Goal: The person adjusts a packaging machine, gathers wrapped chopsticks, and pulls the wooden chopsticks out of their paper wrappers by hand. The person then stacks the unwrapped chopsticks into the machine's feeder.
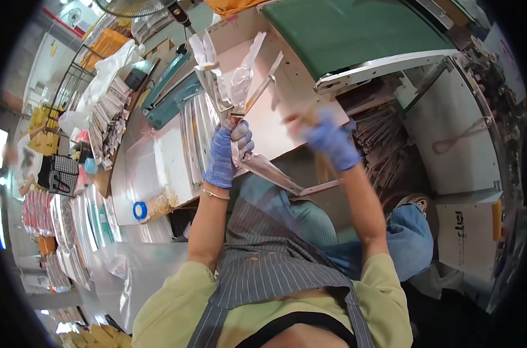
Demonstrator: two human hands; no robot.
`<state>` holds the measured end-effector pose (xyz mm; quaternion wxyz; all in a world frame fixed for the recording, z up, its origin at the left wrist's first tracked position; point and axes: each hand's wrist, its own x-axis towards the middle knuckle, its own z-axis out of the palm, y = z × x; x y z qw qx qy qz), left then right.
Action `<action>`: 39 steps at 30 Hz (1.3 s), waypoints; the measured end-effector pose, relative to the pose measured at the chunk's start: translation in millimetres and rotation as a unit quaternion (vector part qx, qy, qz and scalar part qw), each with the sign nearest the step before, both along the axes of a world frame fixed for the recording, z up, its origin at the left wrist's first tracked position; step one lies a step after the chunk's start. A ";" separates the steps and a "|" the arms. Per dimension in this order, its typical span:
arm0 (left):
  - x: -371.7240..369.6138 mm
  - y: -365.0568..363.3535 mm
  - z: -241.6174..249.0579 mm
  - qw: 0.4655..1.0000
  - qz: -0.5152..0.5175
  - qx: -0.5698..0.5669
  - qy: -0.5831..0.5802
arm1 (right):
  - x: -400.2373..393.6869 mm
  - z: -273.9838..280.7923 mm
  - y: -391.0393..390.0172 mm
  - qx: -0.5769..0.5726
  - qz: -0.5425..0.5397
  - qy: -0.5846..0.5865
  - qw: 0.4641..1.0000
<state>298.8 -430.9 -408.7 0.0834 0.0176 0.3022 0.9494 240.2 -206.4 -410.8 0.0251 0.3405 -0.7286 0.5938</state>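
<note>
In a blue knitted glove, my left hand [229, 148] is closed around a bundle of long, shiny plastic-wrapped strips [240, 87]. The strips fan out above the fist, and one long wrapped piece [270, 174] slants down to the right below it. My right hand [332, 141], gloved the same way, is raised to the right of the bundle, apart from it. It is smeared by motion, and a blurred brownish thing shows at its fingers; what they hold cannot be made out. Behind both hands lies a white work surface [286, 75].
A green conveyor belt [356, 35] stands at the upper right. Left of my hands are a teal sealing tool [168, 95], stacked wrapped strips [195, 130] and a blue tape roll [140, 210]. More strips [385, 139] fill the space under the conveyor. A person is partly visible at the far left.
</note>
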 end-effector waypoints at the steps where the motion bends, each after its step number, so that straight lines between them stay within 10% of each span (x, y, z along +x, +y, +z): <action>1: -0.2 4.2 8.6 0.999 -0.024 -0.005 -0.025 | 13.5 -5.8 -19.9 -0.037 0.114 -0.108 0.987; 3: 1.8 12.9 25.8 0.999 0.019 -0.023 0.017 | 30.5 -28.5 -47.9 -0.021 0.255 -0.175 0.951; 9: 5.7 -14.9 44.9 0.935 0.223 -0.270 0.057 | 35.2 -28.5 -56.8 0.171 0.244 -0.325 0.897; 12: 13.3 -21.9 53.7 0.646 0.104 -0.687 0.317 | 29.7 -3.1 -43.1 0.246 0.246 -0.253 0.903; 13: 18.2 -17.1 62.7 0.582 0.004 -0.739 0.341 | 33.7 11.0 -69.1 0.473 -0.143 -0.343 0.799; 15: 33.6 2.0 79.5 0.390 -0.062 -0.846 0.358 | 32.3 7.2 -54.1 0.353 0.170 -0.227 0.891; 17: 40.1 6.2 69.9 0.212 -0.055 -0.884 0.414 | 41.3 -14.1 -51.6 0.256 0.265 -0.230 0.901; 20: 35.2 1.9 58.6 0.209 -0.074 -0.822 0.525 | 53.9 -37.8 -57.3 0.162 0.292 -0.264 0.905; 24: 23.6 -16.1 83.4 0.250 -0.259 -0.898 0.254 | 30.5 -58.4 -42.1 0.035 0.327 -0.321 0.888; 26: 19.0 -62.0 74.6 0.339 -0.076 -0.874 0.340 | 4.5 -70.8 -27.6 -0.016 0.371 -0.369 0.852; 32: 34.1 -131.0 59.8 0.510 -0.064 -0.851 0.109 | -3.8 -55.5 -14.2 -0.013 0.456 -0.456 0.764; 35: 42.5 -138.2 44.9 0.543 -0.126 -0.819 -0.137 | 11.0 -79.1 -46.4 0.073 0.181 -0.302 0.933; 39: 59.2 -129.5 33.8 0.616 -0.167 -0.741 -0.206 | 20.4 -110.8 -70.3 0.108 -0.070 -0.216 0.968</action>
